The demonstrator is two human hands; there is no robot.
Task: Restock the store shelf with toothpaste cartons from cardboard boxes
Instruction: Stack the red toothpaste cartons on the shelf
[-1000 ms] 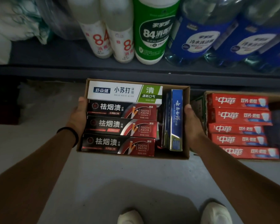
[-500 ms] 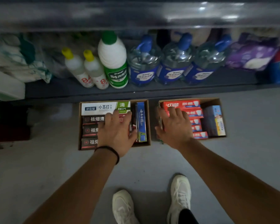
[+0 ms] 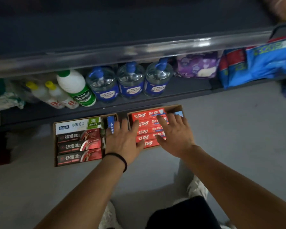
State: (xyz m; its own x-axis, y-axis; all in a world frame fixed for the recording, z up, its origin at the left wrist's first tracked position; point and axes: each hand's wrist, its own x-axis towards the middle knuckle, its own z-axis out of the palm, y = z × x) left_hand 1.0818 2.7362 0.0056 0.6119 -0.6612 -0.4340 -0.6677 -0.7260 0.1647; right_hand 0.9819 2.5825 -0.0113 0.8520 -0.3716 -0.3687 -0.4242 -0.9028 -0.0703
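Step in hand: red toothpaste cartons (image 3: 149,128) reached for, none picked up yet. Cartons packed in right cardboard box (image 3: 180,107) on floor. Left hand (image 3: 124,142) and right hand (image 3: 175,138) spread flat above, nothing held. Next: carton must be gripped, lifted to shelf (image 3: 139,50).

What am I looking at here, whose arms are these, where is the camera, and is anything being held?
The camera sits on a person's head, looking down, so the arms are their own. Two cardboard boxes stand on the floor before a low shelf of bottles. The left box holds dark red cartons and a white one; the right box holds bright red cartons. The left hand spreads over the gap between the boxes, the right hand over the bright red cartons. Both hands are open; nothing is held.
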